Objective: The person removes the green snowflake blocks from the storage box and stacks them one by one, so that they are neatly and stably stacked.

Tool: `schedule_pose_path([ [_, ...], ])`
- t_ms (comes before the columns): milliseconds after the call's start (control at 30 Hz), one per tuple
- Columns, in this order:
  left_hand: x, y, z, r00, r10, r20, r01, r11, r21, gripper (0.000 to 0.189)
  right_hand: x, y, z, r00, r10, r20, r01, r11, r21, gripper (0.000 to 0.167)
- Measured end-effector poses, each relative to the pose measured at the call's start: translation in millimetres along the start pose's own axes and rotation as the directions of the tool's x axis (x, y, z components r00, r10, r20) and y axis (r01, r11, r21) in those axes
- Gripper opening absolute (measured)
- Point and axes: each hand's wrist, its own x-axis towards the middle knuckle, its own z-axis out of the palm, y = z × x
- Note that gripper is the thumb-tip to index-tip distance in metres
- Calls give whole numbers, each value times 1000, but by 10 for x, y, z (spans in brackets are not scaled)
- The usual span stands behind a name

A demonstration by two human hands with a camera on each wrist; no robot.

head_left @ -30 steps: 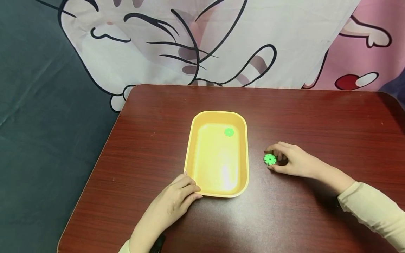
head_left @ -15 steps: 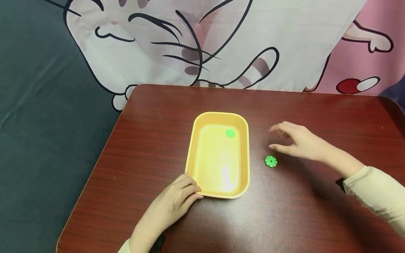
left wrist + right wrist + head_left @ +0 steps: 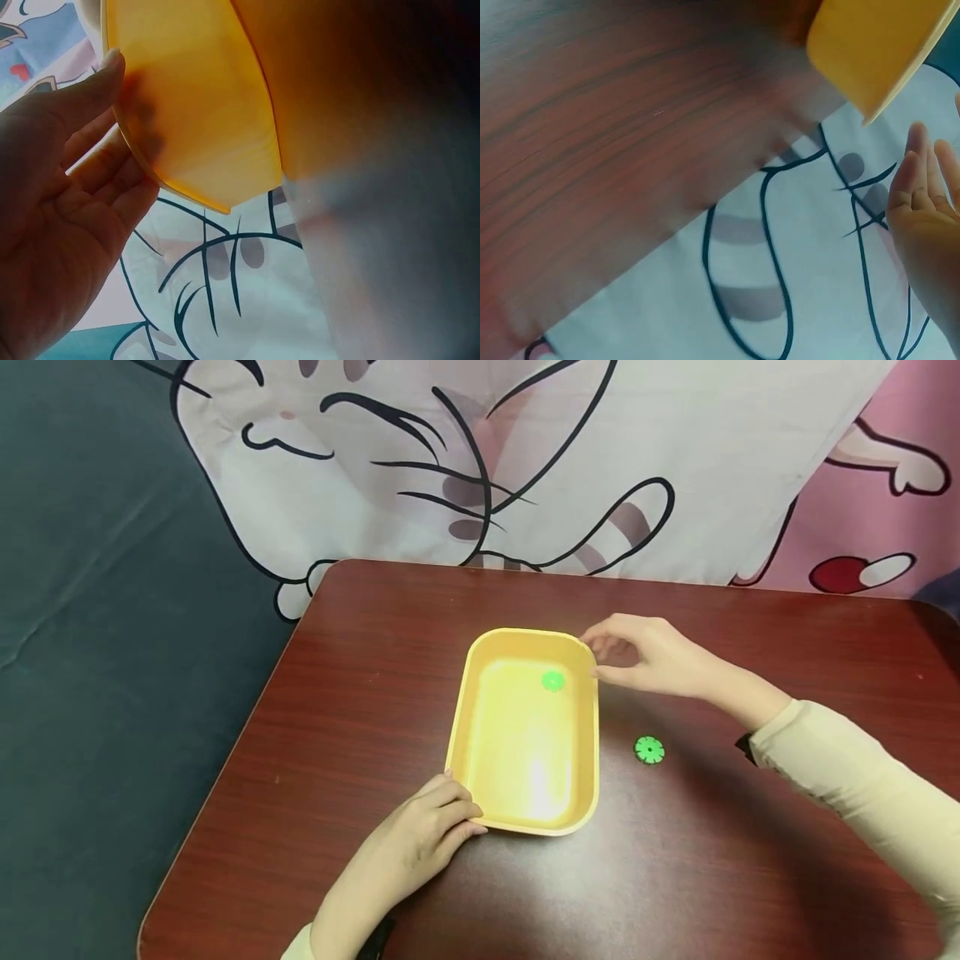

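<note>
A yellow rectangular tray (image 3: 459, 727) stands on the table. My left hand (image 3: 420, 835) grips its near-left corner; in the left wrist view the thumb and fingers (image 3: 139, 187) lie on either side of the rim. One green notched disc (image 3: 552, 682) lies inside the tray toward the far right. A second green notched disc, the table disc (image 3: 649, 750), lies on the wood to the tray's right. My right hand (image 3: 648, 656) is at the tray's far-right rim, fingers loosely bent with nothing between them; the right wrist view shows its fingers just off the tray's edge.
The brown wooden table (image 3: 345, 693) has its left edge and far edge in view. Behind it hangs a white and pink cartoon cloth (image 3: 570, 468). Dark green fabric (image 3: 120, 710) covers the area left of the table.
My right hand has let go of the table disc, leaving it on the table, and has moved up and left to the tray's far-right rim. The left hand stays on the tray.
</note>
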Motion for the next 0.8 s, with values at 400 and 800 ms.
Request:
schedule_pose_path([
  [400,10,-1,0,1000,12,-1,-12,1000,5,7,406,-68,278,977,-27,210,19,999,40,35],
  [800,1,11,2,1000,-4,3,4,1000,3,6,503,-268,516,901,208,379,-26,901,-432,46],
])
